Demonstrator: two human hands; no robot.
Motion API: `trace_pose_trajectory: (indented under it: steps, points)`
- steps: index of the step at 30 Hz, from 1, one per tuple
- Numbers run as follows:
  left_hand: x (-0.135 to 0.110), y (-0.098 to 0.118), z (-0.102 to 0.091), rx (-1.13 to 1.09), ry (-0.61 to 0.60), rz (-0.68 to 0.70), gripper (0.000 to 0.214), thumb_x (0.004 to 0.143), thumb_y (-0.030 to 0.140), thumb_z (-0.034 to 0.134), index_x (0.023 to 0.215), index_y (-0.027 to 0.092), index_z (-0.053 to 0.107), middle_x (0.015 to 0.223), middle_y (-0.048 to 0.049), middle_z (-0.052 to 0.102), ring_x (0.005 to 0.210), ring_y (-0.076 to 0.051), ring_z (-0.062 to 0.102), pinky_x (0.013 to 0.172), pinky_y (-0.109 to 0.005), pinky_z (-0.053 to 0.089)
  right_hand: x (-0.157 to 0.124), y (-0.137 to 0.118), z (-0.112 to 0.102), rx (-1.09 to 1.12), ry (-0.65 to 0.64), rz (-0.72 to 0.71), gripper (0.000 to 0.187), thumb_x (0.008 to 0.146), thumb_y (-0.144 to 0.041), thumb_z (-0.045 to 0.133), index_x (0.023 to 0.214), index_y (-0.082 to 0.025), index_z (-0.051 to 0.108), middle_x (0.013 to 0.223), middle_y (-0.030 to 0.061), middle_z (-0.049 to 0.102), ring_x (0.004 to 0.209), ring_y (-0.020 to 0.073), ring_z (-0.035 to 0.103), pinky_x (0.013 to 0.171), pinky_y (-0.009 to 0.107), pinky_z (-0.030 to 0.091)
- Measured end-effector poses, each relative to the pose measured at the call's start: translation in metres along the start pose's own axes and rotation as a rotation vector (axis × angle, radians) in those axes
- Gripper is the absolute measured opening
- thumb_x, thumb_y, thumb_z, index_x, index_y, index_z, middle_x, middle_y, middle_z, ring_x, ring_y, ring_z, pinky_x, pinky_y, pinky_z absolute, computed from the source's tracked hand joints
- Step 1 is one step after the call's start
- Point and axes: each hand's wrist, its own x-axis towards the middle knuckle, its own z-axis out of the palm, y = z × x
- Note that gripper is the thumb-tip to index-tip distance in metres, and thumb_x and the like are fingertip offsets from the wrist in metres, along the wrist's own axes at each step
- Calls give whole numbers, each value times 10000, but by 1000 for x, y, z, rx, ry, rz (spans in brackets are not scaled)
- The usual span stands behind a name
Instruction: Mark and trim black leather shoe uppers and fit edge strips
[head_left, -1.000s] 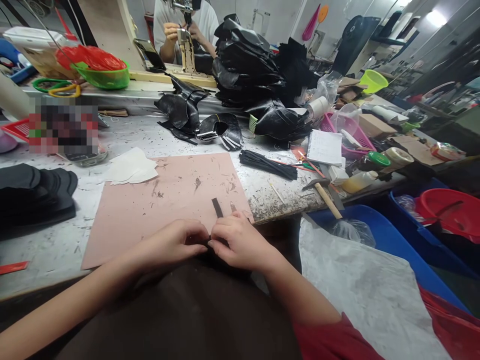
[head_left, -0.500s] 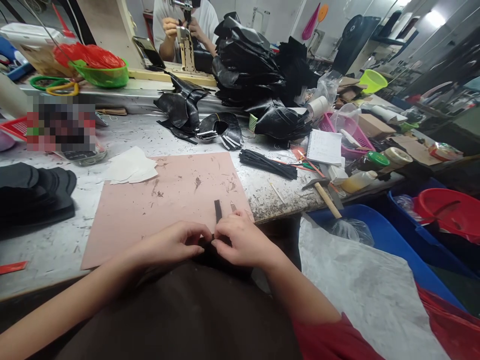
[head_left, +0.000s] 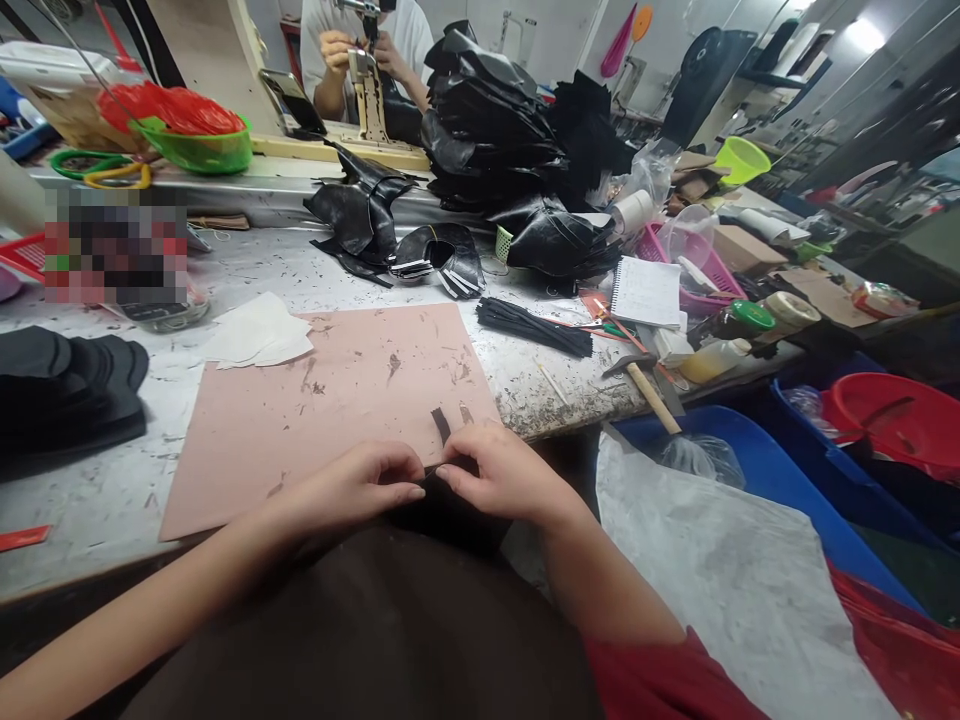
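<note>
My left hand (head_left: 360, 485) and my right hand (head_left: 499, 475) meet at the near edge of a pink mat (head_left: 322, 400) on the worktable. Both pinch a thin black strip (head_left: 441, 425) whose free end sticks up between the fingertips, tilted slightly. The fingers of both hands are curled and pressed together on it. A dark piece of material lies under my hands, over my lap. A bundle of similar black strips (head_left: 534, 328) lies on the table to the right of the mat.
White paper pieces (head_left: 259, 335) sit at the mat's far left corner, dark foam pieces (head_left: 67, 385) at far left. A hammer (head_left: 649, 390), notebook (head_left: 649, 292) and bottles lie at right. Black leather piles (head_left: 510, 150) stand behind. Another person works at a machine across the table. Blue bins (head_left: 750, 450) are below right.
The strip's free end has tilted and sits lower between my fingers. My hands have shifted slightly to the right and stay pinched together.
</note>
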Motion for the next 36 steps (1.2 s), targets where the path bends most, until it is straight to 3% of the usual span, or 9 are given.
trace_pose_trajectory:
  steps: [6,10,18,21,28,36]
  points:
    - [-3,-1,5,-243,129,-88,275,687,437,596,654,165,565,629,21,554,605,-131,508,566,-235,413,-1,-4,2,-1,49,30,115,774,-230,542,670,-182,555,649,-13,558,667,127,503,631,243,355]
    - [-7,-1,5,-349,119,-118,275,684,436,615,668,165,569,616,28,547,588,-119,499,546,-221,400,-3,-1,5,81,64,11,122,782,-220,540,670,-178,564,674,-12,571,673,117,509,626,228,365]
    - [-6,6,-6,-6,-33,-20,188,751,325,498,871,208,582,746,27,567,708,-147,520,637,-226,412,-2,-6,6,42,14,2,116,798,-240,543,716,-173,590,712,9,602,699,130,526,648,240,377]
    - [-5,9,-7,99,-23,41,164,754,338,493,780,191,562,734,17,557,703,-148,506,641,-231,403,0,-11,7,2,12,-20,103,797,-232,534,728,-177,588,727,15,605,701,135,529,647,244,373]
    - [-7,7,-5,38,92,-3,247,735,418,516,708,178,566,639,27,512,624,-134,469,584,-232,372,0,-9,5,20,149,6,156,740,-185,528,587,-180,500,667,-14,541,641,109,497,600,221,363]
    - [-5,7,-6,87,55,17,227,739,384,513,843,192,578,607,55,431,581,-114,424,557,-221,349,0,-9,4,-16,88,-21,159,761,-174,514,603,-177,499,692,-12,522,658,108,484,611,221,363]
